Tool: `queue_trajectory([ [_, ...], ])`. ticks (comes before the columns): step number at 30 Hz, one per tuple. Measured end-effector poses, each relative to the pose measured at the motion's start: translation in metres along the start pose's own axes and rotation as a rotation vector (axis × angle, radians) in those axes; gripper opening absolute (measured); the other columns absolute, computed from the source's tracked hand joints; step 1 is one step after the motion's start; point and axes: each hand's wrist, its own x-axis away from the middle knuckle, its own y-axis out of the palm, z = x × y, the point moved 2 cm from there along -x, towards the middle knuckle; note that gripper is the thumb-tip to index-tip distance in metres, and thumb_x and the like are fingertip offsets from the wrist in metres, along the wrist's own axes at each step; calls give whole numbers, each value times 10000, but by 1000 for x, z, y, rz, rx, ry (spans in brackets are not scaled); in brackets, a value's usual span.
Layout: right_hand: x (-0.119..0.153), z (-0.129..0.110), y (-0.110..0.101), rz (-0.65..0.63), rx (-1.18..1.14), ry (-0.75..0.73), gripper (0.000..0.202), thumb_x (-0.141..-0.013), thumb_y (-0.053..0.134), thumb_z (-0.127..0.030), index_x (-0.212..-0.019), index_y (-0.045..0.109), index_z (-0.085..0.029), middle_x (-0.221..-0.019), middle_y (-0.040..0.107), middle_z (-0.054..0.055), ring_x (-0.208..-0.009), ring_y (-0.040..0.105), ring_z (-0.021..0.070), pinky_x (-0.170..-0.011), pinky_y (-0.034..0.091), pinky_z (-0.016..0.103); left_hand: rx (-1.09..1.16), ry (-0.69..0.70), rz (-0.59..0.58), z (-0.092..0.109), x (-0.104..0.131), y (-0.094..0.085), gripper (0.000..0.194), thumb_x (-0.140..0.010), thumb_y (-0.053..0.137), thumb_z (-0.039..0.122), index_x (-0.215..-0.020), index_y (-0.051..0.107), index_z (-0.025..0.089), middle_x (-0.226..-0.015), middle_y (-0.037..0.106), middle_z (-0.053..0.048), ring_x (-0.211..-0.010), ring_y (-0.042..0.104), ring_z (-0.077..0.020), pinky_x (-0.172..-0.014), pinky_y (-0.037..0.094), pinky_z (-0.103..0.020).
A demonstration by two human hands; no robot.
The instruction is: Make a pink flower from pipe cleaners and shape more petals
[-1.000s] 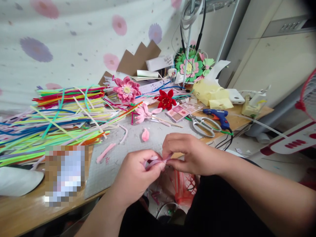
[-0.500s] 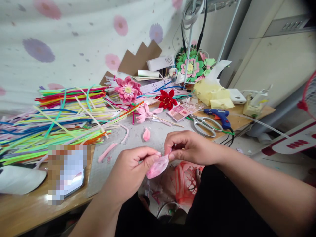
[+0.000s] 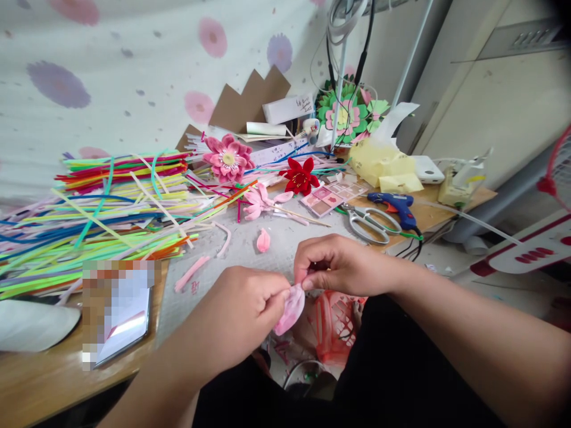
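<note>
Between my hands is a pale pink petal (image 3: 289, 312), rounded and fuzzy like pipe cleaner, hanging past the front edge of the grey cutting mat. My left hand (image 3: 247, 309) is closed, thumb and forefinger pinching its upper left side. Thumb and fingertips of my right hand (image 3: 336, 264) pinch its narrow top end. Fingers partly hide the petal's upper part. A small pink bud (image 3: 263, 241) lies on the mat just beyond my hands. Past it lies a pink pipe-cleaner flower (image 3: 259, 202) on a stick. Short pink pipe-cleaner pieces (image 3: 191, 274) lie to the left.
Bundles of colourful pipe cleaners (image 3: 120, 208) cover the left side. A phone (image 3: 127, 321) lies at front left. Scissors (image 3: 368, 224), a blue glue gun (image 3: 395, 208), a makeup palette (image 3: 328, 200) and a red flower (image 3: 301, 176) sit toward the right. Below is a red basket (image 3: 328, 333).
My left hand has turned and its fingers have shifted closer to my right hand along the petal. The petal now hangs more steeply. The view has shifted slightly.
</note>
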Motion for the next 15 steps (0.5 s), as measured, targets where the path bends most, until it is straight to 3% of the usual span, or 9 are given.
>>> queue_trajectory([
  [7,0,-1,2,10,-68,27,32,-763,624,-141,-767,610,-112,-732,574,3,-667,530,84,-622,434,184,-30,51,-26,3,0,0,305,-873,387,247,-601,508,182,-560,542,68,-521,483,-66,-480,265,-202],
  [15,2,1,-2,-4,-196,-12,50,-771,620,-140,-797,610,-99,-767,595,23,-714,557,101,-675,454,228,83,120,64,2,2,-4,288,-894,384,252,-701,589,192,-642,599,54,-587,530,-71,-535,340,-167],
])
